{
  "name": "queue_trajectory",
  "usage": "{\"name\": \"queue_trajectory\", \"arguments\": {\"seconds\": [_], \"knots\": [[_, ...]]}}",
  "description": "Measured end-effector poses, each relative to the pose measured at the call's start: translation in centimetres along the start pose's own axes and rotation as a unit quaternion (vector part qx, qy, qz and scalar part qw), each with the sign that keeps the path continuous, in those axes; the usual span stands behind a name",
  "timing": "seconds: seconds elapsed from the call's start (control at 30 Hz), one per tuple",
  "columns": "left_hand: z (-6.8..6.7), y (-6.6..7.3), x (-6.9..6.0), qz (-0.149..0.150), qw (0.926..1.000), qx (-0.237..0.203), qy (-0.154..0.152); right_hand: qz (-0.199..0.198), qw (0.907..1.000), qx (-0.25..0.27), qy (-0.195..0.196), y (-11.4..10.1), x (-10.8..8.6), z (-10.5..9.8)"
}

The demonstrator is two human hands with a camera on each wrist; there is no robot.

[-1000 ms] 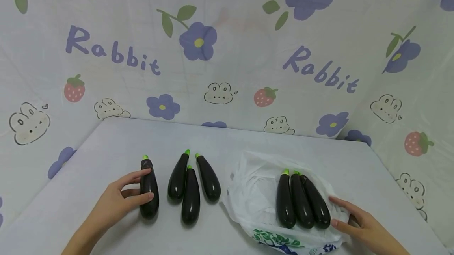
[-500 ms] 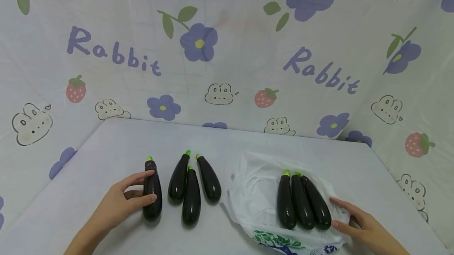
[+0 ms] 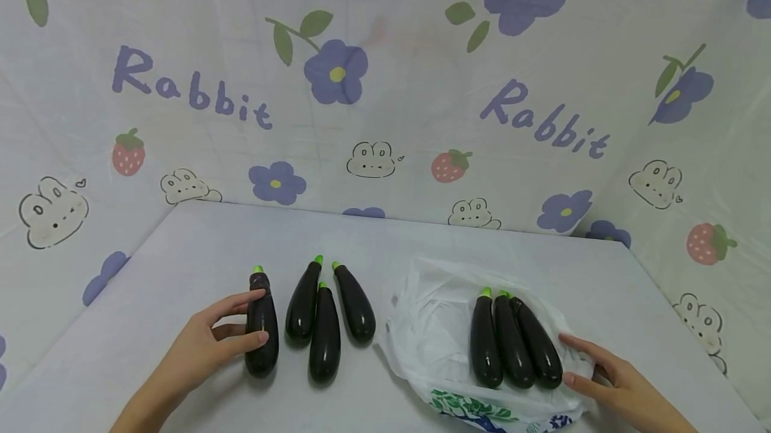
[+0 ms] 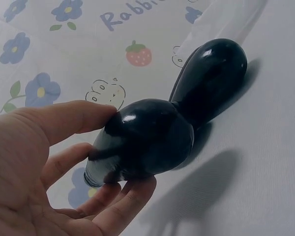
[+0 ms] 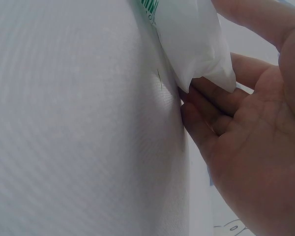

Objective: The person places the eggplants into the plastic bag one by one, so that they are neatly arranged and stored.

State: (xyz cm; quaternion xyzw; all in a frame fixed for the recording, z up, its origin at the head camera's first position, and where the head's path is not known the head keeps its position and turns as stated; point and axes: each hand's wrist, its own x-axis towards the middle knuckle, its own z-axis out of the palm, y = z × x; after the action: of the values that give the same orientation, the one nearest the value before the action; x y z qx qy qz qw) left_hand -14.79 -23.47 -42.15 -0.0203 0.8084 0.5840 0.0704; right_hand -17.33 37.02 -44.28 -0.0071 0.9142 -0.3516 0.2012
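In the head view my left hand (image 3: 195, 346) grips a dark eggplant (image 3: 263, 316) with a green stem end, thumb on its near side. The left wrist view shows this eggplant (image 4: 145, 140) between thumb and fingers, with another eggplant (image 4: 214, 78) behind it. On its right lie three more: a left one (image 3: 303, 306), a front one (image 3: 324, 339) and a right one (image 3: 355, 306). My right hand (image 3: 620, 389) holds the right side of a white plastic bag (image 3: 434, 332). In the right wrist view fingers curl beneath the bag's edge (image 5: 196, 49).
Three eggplants (image 3: 515, 342) lie side by side on the spread bag, stems pointing away. A white tabletop (image 3: 361, 235) carries everything. Behind it hangs a patterned cloth (image 3: 409, 98) with rabbits, flowers and strawberries.
My left hand has shifted slightly to the right with its eggplant, closer to the three loose ones. The right hand and the bag stay where they were.
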Motion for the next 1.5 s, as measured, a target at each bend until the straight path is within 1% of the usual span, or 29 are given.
{"name": "queue_trajectory", "arguments": {"seconds": [0.23, 0.47, 0.57, 0.7, 0.93, 1.1, 1.17, 1.27, 1.4, 1.5], "knots": [[0.2, 0.0, 0.0, 0.005, 0.9999, -0.009, -0.006, -0.002, 1.0, 0.005, -0.002, 0.1, 0.0, -0.2], [0.4, 0.1, 0.0, 0.012, 0.9997, -0.019, -0.012, -0.014, 0.9999, 0.0, 0.0, 0.1, -0.1, -0.3], [0.5, 0.1, 0.0, 0.014, 0.9995, -0.024, -0.017, -0.009, 1.0, 0.002, -0.001, 0.1, 0.0, -0.3], [0.7, 0.1, 0.0, 0.007, 0.9995, -0.024, -0.02, -0.003, 1.0, 0.005, -0.002, 0.0, 0.1, -0.3], [1.1, 0.0, -0.1, 0.006, 0.9994, -0.025, -0.022, -0.015, 0.9999, -0.001, 0.001, 0.0, 0.2, -0.3], [1.3, 0.5, -0.4, 0.009, 0.9991, -0.032, -0.027, -0.033, 0.9993, -0.017, 0.007, 0.2, 0.2, -0.1], [1.5, 0.9, -0.4, 0.015, 0.9983, -0.044, -0.036, -0.04, 0.9987, -0.029, 0.01, 0.3, 0.2, -0.1], [2.1, 1.6, -0.4, 0.027, 0.9962, -0.063, -0.055, -0.038, 0.9989, -0.026, 0.01, 0.3, 0.2, -0.1], [3.5, 2.7, -0.3, 0.043, 0.9926, -0.072, -0.087, -0.032, 0.9993, -0.018, 0.01, 0.4, 0.1, -0.1], [4.7, 3.7, -0.1, 0.06, 0.9905, -0.063, -0.107, -0.028, 0.9992, -0.027, 0.011, 0.5, 0.1, -0.2]]}}
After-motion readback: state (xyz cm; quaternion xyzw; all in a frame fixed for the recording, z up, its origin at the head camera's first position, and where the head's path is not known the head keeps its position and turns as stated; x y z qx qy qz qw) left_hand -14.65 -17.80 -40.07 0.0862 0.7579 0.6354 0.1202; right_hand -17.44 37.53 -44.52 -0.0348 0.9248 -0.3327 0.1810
